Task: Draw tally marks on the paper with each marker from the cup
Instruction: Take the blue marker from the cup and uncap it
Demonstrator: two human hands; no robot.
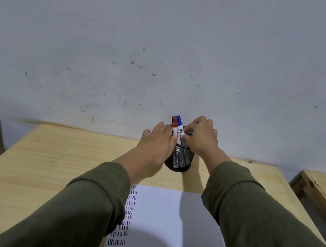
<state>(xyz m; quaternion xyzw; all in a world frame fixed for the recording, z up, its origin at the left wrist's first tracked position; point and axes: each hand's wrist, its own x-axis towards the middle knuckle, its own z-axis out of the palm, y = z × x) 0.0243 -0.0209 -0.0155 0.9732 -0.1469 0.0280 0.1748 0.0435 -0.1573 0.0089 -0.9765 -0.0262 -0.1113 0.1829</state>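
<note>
A black mesh pen cup (pixel 179 160) is standing upright near the far edge of the wooden table (pixel 62 158), close to the wall (pixel 171 39). Three markers are standing in it with their long axes nearly vertical and caps pointing up: a red-capped marker (pixel 174 126), a blue-capped marker (pixel 179 123) just beside it, and a black-capped marker (pixel 173 118) showing only its top behind them. The left hand (pixel 156 143) is lying against the left side of the cup with fingers extended, touching the wall of the cup and the red-capped marker's barrel. The right hand (pixel 200 137) is reaching over the rim from the right, its fingers curling around the blue-capped marker's white barrel. Both arms are wearing olive-green sleeves (pixel 259 224). A white sheet of paper (pixel 164 219) is lying on the near part of the table, its long axis running away from the person, with rows of short red, blue and black tally marks (pixel 125 220) along its left edge.
</note>
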